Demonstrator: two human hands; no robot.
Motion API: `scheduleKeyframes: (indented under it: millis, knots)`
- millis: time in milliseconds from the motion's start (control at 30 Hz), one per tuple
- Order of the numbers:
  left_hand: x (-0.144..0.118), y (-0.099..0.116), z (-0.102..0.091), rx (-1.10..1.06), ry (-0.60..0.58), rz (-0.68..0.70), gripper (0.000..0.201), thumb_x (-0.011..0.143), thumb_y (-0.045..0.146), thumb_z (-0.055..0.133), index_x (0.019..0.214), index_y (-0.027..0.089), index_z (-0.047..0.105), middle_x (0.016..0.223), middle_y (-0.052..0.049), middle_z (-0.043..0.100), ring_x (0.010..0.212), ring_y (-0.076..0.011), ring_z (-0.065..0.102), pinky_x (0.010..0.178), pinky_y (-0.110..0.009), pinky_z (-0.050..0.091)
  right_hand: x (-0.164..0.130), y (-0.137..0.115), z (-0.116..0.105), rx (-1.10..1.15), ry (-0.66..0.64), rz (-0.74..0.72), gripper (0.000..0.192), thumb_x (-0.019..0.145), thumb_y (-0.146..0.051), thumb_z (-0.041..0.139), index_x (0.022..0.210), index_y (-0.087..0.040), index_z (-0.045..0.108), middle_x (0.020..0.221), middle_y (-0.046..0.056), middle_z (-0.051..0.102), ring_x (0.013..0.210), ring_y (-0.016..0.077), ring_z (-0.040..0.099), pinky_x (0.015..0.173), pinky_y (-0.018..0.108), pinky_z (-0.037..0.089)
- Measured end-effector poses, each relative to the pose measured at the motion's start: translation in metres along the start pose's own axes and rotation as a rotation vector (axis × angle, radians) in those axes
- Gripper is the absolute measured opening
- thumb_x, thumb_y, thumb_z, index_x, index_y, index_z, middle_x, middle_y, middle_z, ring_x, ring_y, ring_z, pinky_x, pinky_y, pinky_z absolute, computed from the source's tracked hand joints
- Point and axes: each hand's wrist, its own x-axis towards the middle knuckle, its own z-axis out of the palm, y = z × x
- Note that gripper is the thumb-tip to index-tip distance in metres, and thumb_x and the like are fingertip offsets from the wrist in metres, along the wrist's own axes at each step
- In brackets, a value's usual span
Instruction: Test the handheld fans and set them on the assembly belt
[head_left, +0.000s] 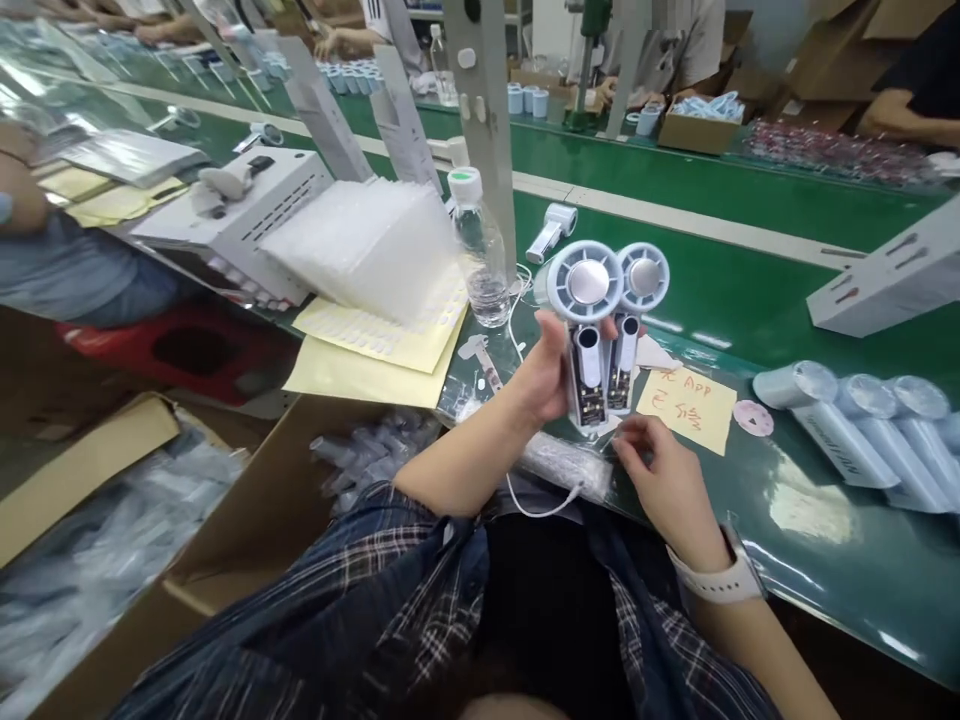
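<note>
The green workbench point(720, 290) fills the frame from nine o'clock round to four, and a cardboard carton point(247, 520) of bagged parts sits at seven o'clock beside the person's lap. At ten o'clock a stack of clear plastic bags point(367, 245) lies on yellow label sheets point(375, 355), with a water bottle point(480, 250) upright just beside them. At three to four o'clock a row of pale blue cylinders point(862, 425) lies on the bench. Near centre the left hand point(544, 375) has its fingers clamped round the handles of two handheld fans point(604, 330), held upright side by side with their round heads up. Below, at five o'clock, the right hand point(664, 475) rests on the bench edge, fingers curled together at something small that cannot be made out, just beside a yellow note point(686, 408) and a thin white cable point(540, 505). Two fans in one grip looks precarious: the outer one could slip loose if the thumb shifts, and the cable trailing under both wrists could snag and drag loose parts off the bench edge.
</note>
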Motion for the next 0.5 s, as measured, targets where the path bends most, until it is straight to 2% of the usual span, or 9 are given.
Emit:
scheduleKeyframes:
  millis: [100,167,233,300,333,367,400,467,500]
  knots:
    - [0.013,-0.009,-0.011,-0.036,0.03,-0.011,0.091,0.049,0.106,0.074,0.078,0.021,0.06,0.115,-0.013,0.078,0.133,-0.0406,0.069,0.102,-0.051,0.064,0.0,0.006,0.0,-0.041,0.045,0.001,0.027,0.1,-0.044,0.047,0.094,-0.023,0.064,0.095,0.014,0.077,0.092,0.0323,0.073,0.083,0.045,0.054]
    - [0.017,-0.015,-0.018,-0.07,0.054,-0.044,0.088,0.051,0.103,0.077,0.076,0.021,0.058,0.116,-0.014,0.078,0.134,-0.0396,0.068,0.103,-0.049,0.063,-0.004,0.007,-0.006,-0.082,0.005,0.014,0.032,0.1,-0.049,0.049,0.084,-0.025,0.063,0.087,0.013,0.076,0.086,0.0336,0.072,0.076,0.044,0.052]
    - [0.018,-0.018,-0.023,-0.105,0.067,-0.067,0.085,0.055,0.1,0.078,0.076,0.02,0.058,0.119,-0.015,0.077,0.134,-0.039,0.068,0.103,-0.049,0.063,-0.016,0.003,-0.015,-0.125,-0.123,0.046,0.04,0.102,-0.056,0.052,0.078,-0.026,0.062,0.07,0.008,0.071,0.068,0.0296,0.068,0.063,0.04,0.047]
    - [0.017,-0.019,-0.025,-0.147,0.077,-0.071,0.083,0.058,0.098,0.079,0.076,0.02,0.058,0.119,-0.015,0.077,0.133,-0.0387,0.068,0.103,-0.049,0.063,-0.033,-0.003,-0.019,-0.097,-0.383,-0.002,0.043,0.105,-0.058,0.053,0.078,-0.027,0.066,0.065,0.003,0.07,0.058,0.0251,0.067,0.055,0.036,0.046]
    - [0.016,-0.019,-0.025,-0.166,0.083,-0.078,0.081,0.06,0.096,0.079,0.077,0.02,0.059,0.118,-0.015,0.077,0.132,-0.0384,0.069,0.103,-0.049,0.063,-0.041,-0.006,-0.017,-0.061,-0.502,-0.065,0.041,0.107,-0.055,0.052,0.084,-0.027,0.07,0.072,0.003,0.075,0.062,0.0246,0.071,0.058,0.035,0.05]
    - [0.016,-0.019,-0.025,-0.179,0.091,-0.089,0.079,0.062,0.095,0.079,0.078,0.02,0.059,0.117,-0.015,0.077,0.131,-0.038,0.069,0.103,-0.049,0.063,-0.048,-0.008,-0.012,-0.025,-0.577,-0.149,0.036,0.108,-0.05,0.052,0.095,-0.027,0.075,0.087,0.005,0.081,0.075,0.0256,0.077,0.066,0.036,0.057]
    - [0.016,-0.02,-0.025,-0.186,0.098,-0.105,0.077,0.065,0.093,0.079,0.08,0.02,0.06,0.115,-0.015,0.077,0.13,-0.0375,0.07,0.103,-0.049,0.063,-0.052,-0.01,-0.002,-0.011,-0.594,-0.233,0.032,0.108,-0.045,0.052,0.108,-0.027,0.078,0.105,0.008,0.084,0.093,0.0276,0.081,0.078,0.038,0.063]
    - [0.017,-0.02,-0.025,-0.185,0.113,-0.132,0.074,0.069,0.09,0.079,0.083,0.019,0.062,0.112,-0.014,0.078,0.128,-0.0368,0.072,0.102,-0.049,0.063,-0.053,-0.008,0.026,-0.055,-0.49,-0.329,0.035,0.105,-0.034,0.053,0.13,-0.023,0.076,0.129,0.013,0.081,0.121,0.0324,0.076,0.102,0.046,0.062]
    - [0.017,-0.021,-0.025,-0.182,0.119,-0.138,0.073,0.069,0.089,0.08,0.084,0.019,0.063,0.11,-0.014,0.078,0.126,-0.0367,0.072,0.102,-0.05,0.063,-0.05,-0.005,0.041,-0.088,-0.421,-0.336,0.038,0.103,-0.029,0.053,0.133,-0.022,0.075,0.129,0.014,0.08,0.124,0.0336,0.075,0.108,0.049,0.059]
